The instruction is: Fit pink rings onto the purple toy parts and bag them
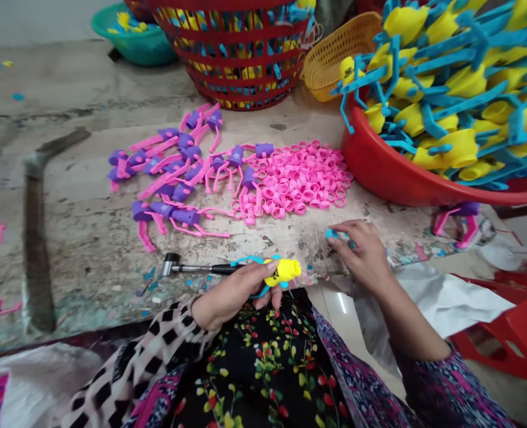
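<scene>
My left hand (pixel 240 288) grips a yellow toy body (pixel 285 271) with blue limbs, just above the table's front edge. The thumb lies on top of the yellow part, and its open end points right. To the right, my right hand (pixel 363 252) pinches a small blue plastic piece (pixel 331 233) between thumb and fingertips, apart from the toy body. Partly behind my left hand lies a hammer (pixel 194 268) with a metal head and black handle. Small pink rings (pixel 296 178) form a heap beyond my hands, beside purple toy bodies with pink limbs (pixel 174 160).
At the right, a red basin (pixel 379 172) is piled with yellow and blue toy parts. A red basket (pixel 245 77), a yellow basket (pixel 330 53) and a green bowl (pixel 142 44) stand at the back. A bent metal bar (pixel 39 238) lies left.
</scene>
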A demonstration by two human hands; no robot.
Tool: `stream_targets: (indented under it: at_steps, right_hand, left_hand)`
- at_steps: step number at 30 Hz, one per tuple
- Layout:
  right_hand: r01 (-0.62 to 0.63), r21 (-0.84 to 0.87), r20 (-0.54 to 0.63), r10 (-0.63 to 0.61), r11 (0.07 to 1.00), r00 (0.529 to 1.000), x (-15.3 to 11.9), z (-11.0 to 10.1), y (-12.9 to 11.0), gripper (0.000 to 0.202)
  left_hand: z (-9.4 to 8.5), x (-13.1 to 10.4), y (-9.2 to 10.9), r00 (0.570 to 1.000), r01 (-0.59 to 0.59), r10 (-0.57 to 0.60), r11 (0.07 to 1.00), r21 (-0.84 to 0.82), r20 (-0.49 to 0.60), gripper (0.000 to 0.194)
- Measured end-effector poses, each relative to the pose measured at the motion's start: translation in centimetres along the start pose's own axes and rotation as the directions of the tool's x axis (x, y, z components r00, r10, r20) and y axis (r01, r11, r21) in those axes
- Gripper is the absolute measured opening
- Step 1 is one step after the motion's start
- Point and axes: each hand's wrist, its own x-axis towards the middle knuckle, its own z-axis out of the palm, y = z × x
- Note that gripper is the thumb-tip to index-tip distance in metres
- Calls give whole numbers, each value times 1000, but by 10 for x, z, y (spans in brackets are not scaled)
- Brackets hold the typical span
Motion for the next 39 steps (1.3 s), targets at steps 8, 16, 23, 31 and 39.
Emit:
stream_targets:
  at_steps: [8,16,23,31,39]
  right_hand:
    - [-558,829,549,134,33,825,-22,27,-66,28]
    - [-616,776,627,63,-132,776,-23,31,-67,25]
    - [-591,805,593,108,-58,798,-28,31,-71,28]
    - [-577,817,568,146,21,810,-28,33,-72,26]
    - [-585,807,567,170,82,806,-31,38,-67,26]
  left_hand:
    - [-6,-4,-9,998,-52,49,984,-170,-25,43]
    - [-10,-10,-11,998,-53,46,983,-176,-43,41]
    - [-11,-12,-11,995,-36,19,983,-180,-96,37]
    - [-8,-11,-11,991,-7,-15,987,-158,-132,37]
    - [-6,-12,-11,976,67,-80,995,-68,-200,37]
